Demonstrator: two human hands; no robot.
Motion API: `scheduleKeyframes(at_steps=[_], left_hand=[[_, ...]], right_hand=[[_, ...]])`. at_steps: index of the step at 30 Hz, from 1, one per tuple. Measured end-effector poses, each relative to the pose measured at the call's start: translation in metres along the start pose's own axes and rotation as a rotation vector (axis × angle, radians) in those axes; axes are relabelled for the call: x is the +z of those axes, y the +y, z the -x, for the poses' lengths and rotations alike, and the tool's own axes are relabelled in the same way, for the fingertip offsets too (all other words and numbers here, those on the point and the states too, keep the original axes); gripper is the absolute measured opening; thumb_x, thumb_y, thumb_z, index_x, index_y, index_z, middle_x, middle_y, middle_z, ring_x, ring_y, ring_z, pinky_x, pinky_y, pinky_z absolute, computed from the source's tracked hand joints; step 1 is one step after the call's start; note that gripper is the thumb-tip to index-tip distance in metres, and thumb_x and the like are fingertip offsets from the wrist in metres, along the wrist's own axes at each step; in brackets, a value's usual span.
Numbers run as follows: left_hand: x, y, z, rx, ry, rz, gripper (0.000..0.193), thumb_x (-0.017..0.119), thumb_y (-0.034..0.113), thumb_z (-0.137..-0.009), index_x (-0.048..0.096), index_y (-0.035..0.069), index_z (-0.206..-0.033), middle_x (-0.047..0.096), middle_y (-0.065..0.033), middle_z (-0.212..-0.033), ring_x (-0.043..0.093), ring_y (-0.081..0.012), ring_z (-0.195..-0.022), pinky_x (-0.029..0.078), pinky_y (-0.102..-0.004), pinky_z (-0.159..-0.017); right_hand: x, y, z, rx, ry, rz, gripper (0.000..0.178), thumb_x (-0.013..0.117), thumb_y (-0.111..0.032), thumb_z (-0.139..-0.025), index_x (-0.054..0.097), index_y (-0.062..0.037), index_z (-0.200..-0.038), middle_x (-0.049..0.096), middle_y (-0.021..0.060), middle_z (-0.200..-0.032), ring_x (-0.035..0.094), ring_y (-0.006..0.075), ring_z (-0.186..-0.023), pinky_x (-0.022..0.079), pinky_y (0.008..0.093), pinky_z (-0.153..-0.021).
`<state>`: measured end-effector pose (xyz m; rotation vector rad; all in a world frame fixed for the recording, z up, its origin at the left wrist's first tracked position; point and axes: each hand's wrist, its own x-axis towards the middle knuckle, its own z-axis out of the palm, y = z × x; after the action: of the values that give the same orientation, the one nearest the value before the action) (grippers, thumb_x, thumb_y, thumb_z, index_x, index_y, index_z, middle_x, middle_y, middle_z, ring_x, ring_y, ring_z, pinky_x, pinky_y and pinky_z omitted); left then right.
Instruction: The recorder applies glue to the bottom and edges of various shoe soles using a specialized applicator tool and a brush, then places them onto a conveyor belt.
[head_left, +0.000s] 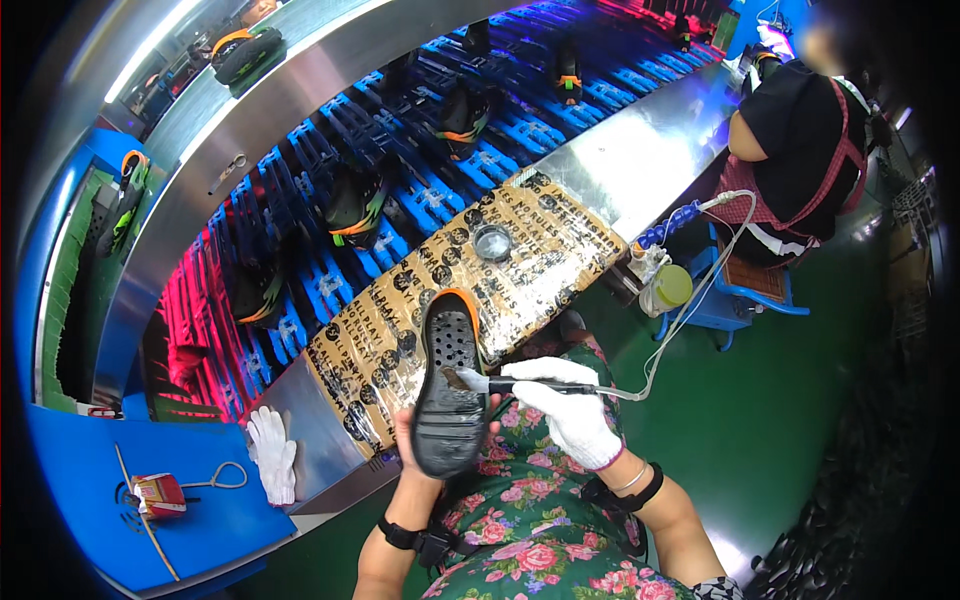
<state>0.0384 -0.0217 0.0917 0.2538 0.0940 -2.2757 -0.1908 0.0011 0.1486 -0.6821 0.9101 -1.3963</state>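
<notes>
Taped-cardboard worktop (545, 270) beyond bare left fingers (404, 428), which grasp black shoe sole (450, 430); gloved right fingers (550, 370) clench corded brush (515, 384), bristles (456, 379) against sole, just left of them.

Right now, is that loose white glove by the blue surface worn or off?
Off: the loose white glove lies flat, with no arm at its cuff. The left hand is bare.

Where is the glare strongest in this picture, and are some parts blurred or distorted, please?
Head view: glare is strongest on the metal counter, nearly white, with smaller highlights on the cardboard; head view: the co-worker's head is blurred, while the shoe looks fairly distinct; head view: the metal rail bows, likely fisheye distortion.
</notes>
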Motion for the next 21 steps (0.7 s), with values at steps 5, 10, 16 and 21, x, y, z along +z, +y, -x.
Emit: scheduleKeyframes(at_steps=[5, 10, 16, 21], left_hand=[[0.005, -0.017, -0.016, -0.122, -0.130, -0.095, 0.099, 0.066, 0.049, -0.074, 0.036, 0.005, -0.157, 0.034, -0.0205, -0.163, 0.039, -0.0446, -0.146, 0.027, -0.0744, -0.117], [0.040, -0.047, -0.043, 0.016, -0.153, -0.020, 0.106, 0.054, 0.076, -0.090, 0.021, 0.007, -0.163, 0.021, -0.0160, -0.169, 0.035, -0.0406, -0.149, 0.035, -0.0609, -0.119], [0.033, -0.052, -0.035, 0.029, -0.104, -0.140, 0.095, 0.049, 0.073, -0.095, 0.028, 0.009, -0.162, 0.032, -0.0169, -0.165, 0.038, -0.0343, -0.149, 0.037, -0.0557, -0.120], [0.023, -0.055, -0.022, 0.024, -0.006, -0.272, 0.090, 0.057, 0.070, -0.093, 0.040, 0.007, -0.156, 0.045, -0.0152, -0.157, 0.046, -0.0339, -0.144, 0.034, -0.0537, -0.121]], right_hand=[[0.007, -0.040, 0.002, -0.336, -0.059, 0.424, 0.026, 0.081, 0.002, -0.083, 0.076, 0.0021, -0.109, 0.076, 0.0111, -0.103, 0.072, 0.0174, -0.094, 0.059, 0.0320, -0.083], [0.014, -0.068, 0.000, -0.826, -0.090, 0.813, 0.025, 0.082, 0.001, -0.079, 0.077, -0.0013, -0.103, 0.076, 0.0131, -0.101, 0.073, 0.0268, -0.090, 0.058, 0.0353, -0.078], [0.025, -0.071, -0.009, -0.970, -0.083, 0.947, 0.022, 0.083, 0.000, -0.074, 0.077, -0.0032, -0.095, 0.076, 0.0116, -0.094, 0.073, 0.0277, -0.083, 0.058, 0.0364, -0.075], [0.025, -0.060, -0.001, -0.883, -0.226, 1.076, 0.034, 0.073, -0.007, -0.087, 0.074, -0.0064, -0.121, 0.073, 0.0115, -0.123, 0.069, 0.0279, -0.111, 0.054, 0.0422, -0.095]])
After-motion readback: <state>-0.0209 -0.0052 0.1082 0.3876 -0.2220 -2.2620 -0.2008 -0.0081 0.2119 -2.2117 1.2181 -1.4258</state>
